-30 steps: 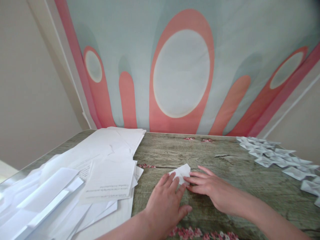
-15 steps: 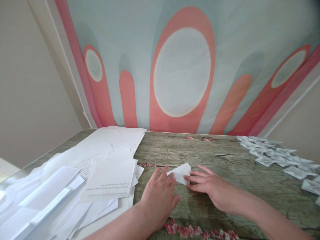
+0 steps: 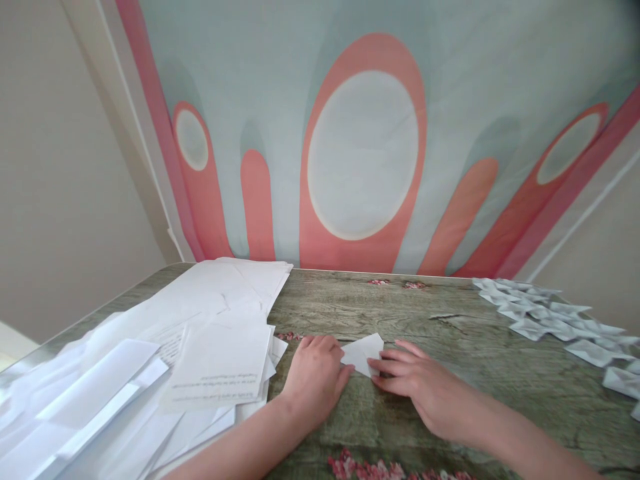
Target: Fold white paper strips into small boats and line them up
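A small folded piece of white paper (image 3: 361, 353) lies on the wood-patterned table between my two hands. My left hand (image 3: 317, 375) is closed at its left corner, the fingers curled in and the thumb along the near side; the fingertips are partly hidden. From the other side, my right hand (image 3: 417, 387) rests with outstretched, slightly parted fingers on the paper's right edge, holding it flat against the table.
Loose white sheets (image 3: 210, 287), some printed, and folded paper strips (image 3: 100, 387) cover the table's left side. Several folded paper pieces (image 3: 555, 320) stand in rows at the right. Behind the wood-patterned table (image 3: 400, 310) hangs a coral and grey-green patterned cloth (image 3: 280, 80).
My left hand's fingers, spread beside the paper before, have curled in at its left corner. My right hand stays almost in place on the paper. The view has tilted up slightly.
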The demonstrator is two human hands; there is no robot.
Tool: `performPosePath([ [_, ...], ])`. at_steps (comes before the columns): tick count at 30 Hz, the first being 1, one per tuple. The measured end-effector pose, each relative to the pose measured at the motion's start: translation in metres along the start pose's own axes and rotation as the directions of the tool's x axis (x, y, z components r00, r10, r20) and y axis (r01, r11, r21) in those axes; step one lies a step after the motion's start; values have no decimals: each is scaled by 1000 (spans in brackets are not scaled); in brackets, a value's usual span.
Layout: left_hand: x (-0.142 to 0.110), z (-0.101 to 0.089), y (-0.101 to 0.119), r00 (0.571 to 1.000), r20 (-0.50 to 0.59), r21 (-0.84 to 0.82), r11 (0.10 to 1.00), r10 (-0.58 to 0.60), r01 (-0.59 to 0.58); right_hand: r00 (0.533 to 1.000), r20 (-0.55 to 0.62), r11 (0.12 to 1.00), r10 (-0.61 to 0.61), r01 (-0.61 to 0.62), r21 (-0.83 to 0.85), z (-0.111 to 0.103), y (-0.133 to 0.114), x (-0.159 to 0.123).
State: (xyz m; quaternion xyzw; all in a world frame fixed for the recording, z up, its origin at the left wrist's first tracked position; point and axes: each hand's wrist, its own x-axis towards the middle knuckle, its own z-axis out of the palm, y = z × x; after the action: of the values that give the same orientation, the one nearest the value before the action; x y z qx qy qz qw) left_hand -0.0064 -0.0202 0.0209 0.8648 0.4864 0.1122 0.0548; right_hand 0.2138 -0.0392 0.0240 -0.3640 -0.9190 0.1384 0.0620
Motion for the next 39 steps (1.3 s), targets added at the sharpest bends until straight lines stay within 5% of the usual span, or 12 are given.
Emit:
performPosePath([
  [11,7,28,-19,980,-168,-201,977,-106,72,986,-138,995,98,-99,3,19,-15,9],
  [28,10,31,-17,967,-195,-176,976,-165,130,958,-240,973,158,-110,201,17,-13,21],
  [39,13,32,-17,964,-196,-199,970,-177,138,919,-355,962,170,-78,260,35,0,26],
])
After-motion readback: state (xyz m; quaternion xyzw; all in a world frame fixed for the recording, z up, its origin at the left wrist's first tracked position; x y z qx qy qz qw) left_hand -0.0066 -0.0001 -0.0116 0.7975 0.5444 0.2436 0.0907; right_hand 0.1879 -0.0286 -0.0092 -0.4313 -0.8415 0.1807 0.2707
